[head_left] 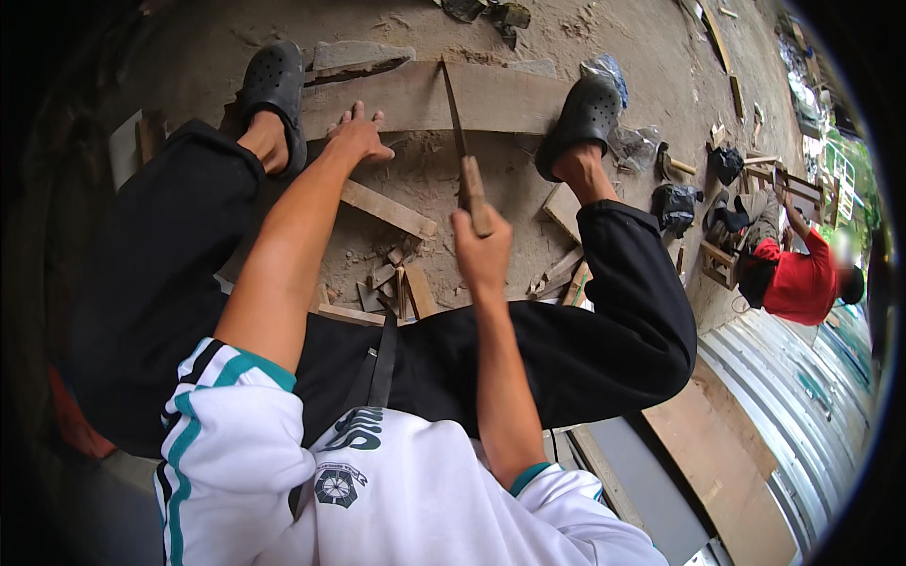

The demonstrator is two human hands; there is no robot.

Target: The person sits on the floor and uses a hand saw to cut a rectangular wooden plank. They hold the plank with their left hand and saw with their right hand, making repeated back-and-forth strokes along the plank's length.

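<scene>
The right hand (481,250) is closed in a fist round the wooden handle of a knife (462,151), its long blade pointing away and its tip reaching the plank (444,99). The plank lies flat on the dirt floor (651,57) between the two black clogs, the left clog (276,90) at one end and the right clog (585,113) pressing on the other. The left hand (357,137) lies open, fingers spread, palm down on the plank's near edge, holding nothing.

To cut well here, the blade is best kept clear of the spread fingers, which sit just beside its line, and the left hand should bear down firmly so the plank does not shift. The foot on the right end helps pin it; keeping weight there seems wise. Short, controlled strokes away from the body would suit this grip.

Whether the edge actually bites the wood or only hovers over it cannot be told. A loose strip (389,209) and small offcuts (396,283) lie between the knees. The plank's left end is partly hidden behind a stone slab (359,52). At the right rim a person in a red shirt (802,278) squats among wooden frames, their work too small and bent by the lens to make out.
</scene>
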